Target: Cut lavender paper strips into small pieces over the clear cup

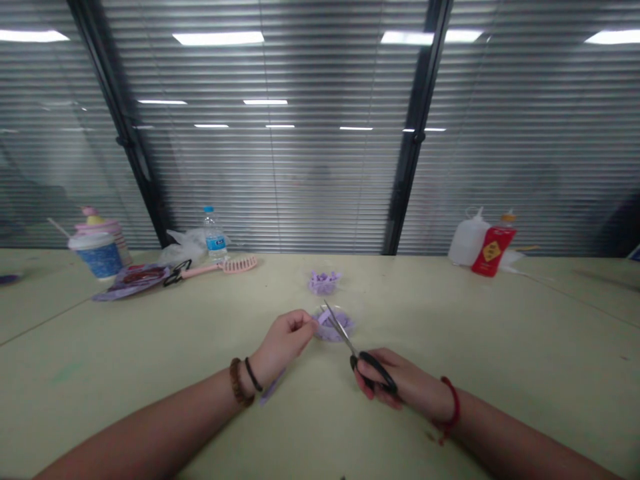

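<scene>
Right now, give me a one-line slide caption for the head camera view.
Left hand holds a purple strip while the right hand holds black-handled scissors near a dish of purple pieces.

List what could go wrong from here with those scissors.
The blades of the scissors are close to the fingertips of the left hand, so a slip of the right hand might nick them.

The clear dish of purple pieces sits right by both hands; a knock could tip it and spill them.

Snippets of the purple strip might land outside the dish.
</scene>
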Demonstrator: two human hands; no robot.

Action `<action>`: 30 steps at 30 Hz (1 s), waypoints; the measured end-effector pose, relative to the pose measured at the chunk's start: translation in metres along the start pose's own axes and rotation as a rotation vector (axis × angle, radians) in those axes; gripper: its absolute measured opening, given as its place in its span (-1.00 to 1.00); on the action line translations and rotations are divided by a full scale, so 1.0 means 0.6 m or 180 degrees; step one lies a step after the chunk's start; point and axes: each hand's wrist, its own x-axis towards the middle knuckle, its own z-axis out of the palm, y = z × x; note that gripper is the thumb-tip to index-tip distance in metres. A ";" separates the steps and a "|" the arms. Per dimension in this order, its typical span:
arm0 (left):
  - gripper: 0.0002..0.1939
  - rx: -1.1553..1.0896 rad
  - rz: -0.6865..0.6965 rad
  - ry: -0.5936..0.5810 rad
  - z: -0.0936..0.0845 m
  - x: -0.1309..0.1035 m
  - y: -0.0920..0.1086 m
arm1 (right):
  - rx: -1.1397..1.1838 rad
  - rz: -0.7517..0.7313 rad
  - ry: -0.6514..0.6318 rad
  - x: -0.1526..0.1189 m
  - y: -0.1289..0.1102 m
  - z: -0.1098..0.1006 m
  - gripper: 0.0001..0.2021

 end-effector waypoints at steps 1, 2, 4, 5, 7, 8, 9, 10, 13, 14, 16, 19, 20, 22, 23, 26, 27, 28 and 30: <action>-0.75 0.0008 -0.0015 -0.0008 0.002 -0.001 0.000 | -0.0047 0.0012 -0.0015 0.000 -0.001 0.001 -0.50; -0.76 0.0013 -0.0027 -0.0008 0.003 -0.003 0.001 | -0.0087 0.0030 -0.0031 0.001 -0.002 0.002 -0.51; -0.76 0.0025 -0.0050 -0.0017 0.007 -0.005 0.002 | -0.0140 0.0071 -0.0029 0.003 -0.001 0.002 -0.54; -0.76 0.0029 -0.0062 -0.0023 0.008 -0.006 0.003 | -0.0145 0.0092 -0.0016 0.004 0.000 0.002 -0.55; -0.76 0.0032 -0.0087 -0.0058 0.011 -0.007 0.005 | -0.0145 0.0104 -0.0002 0.005 0.001 0.001 -0.56; -0.76 0.0031 -0.0095 -0.0076 0.013 -0.008 0.006 | -0.0148 0.0098 -0.0007 0.005 0.001 0.001 -0.56; -0.76 0.0035 -0.0094 -0.0092 0.014 -0.008 0.007 | -0.0153 0.0095 -0.0005 0.006 0.001 0.001 -0.56; -0.76 0.0044 -0.0085 -0.0102 0.014 -0.008 0.007 | -0.0168 0.0096 -0.0001 0.006 0.000 0.002 -0.55; -0.76 0.0071 -0.0064 -0.0122 0.015 -0.008 0.005 | -0.0217 0.0126 0.0035 0.006 -0.001 0.003 -0.56; -0.77 0.0065 -0.0062 -0.0125 0.015 -0.008 0.005 | -0.0229 0.0136 0.0046 0.006 -0.001 0.003 -0.56; -0.78 0.0041 -0.0068 -0.0134 0.015 -0.008 0.004 | -0.0251 0.0142 0.0046 0.007 -0.001 0.003 -0.56; -0.79 0.0024 -0.0054 -0.0153 0.014 -0.008 0.006 | -0.0237 0.0112 0.0043 0.007 -0.001 0.003 -0.53; -0.79 0.0021 -0.0044 -0.0159 0.014 -0.008 0.006 | -0.0214 0.0097 0.0048 0.007 -0.001 0.003 -0.52; -0.77 0.0021 -0.0030 -0.0169 0.014 -0.008 0.007 | -0.0167 0.0093 0.0048 0.007 -0.001 0.003 -0.51; -0.77 0.0021 -0.0023 -0.0177 0.014 -0.008 0.007 | -0.0143 0.0103 0.0052 0.007 -0.002 0.003 -0.52; -0.75 0.0017 0.0001 -0.0206 0.014 -0.007 0.005 | -0.0091 0.0112 0.0074 0.006 -0.003 0.004 -0.52; -0.75 0.0014 0.0005 -0.0215 0.014 -0.006 0.004 | -0.0077 0.0101 0.0088 0.006 -0.004 0.005 -0.52; -0.75 0.0014 0.0008 -0.0220 0.014 -0.006 0.003 | -0.0071 0.0096 0.0092 0.006 -0.004 0.005 -0.51; -0.75 0.0036 -0.0001 -0.0217 0.013 -0.006 0.003 | -0.0078 0.0098 0.0079 0.006 -0.004 0.005 -0.51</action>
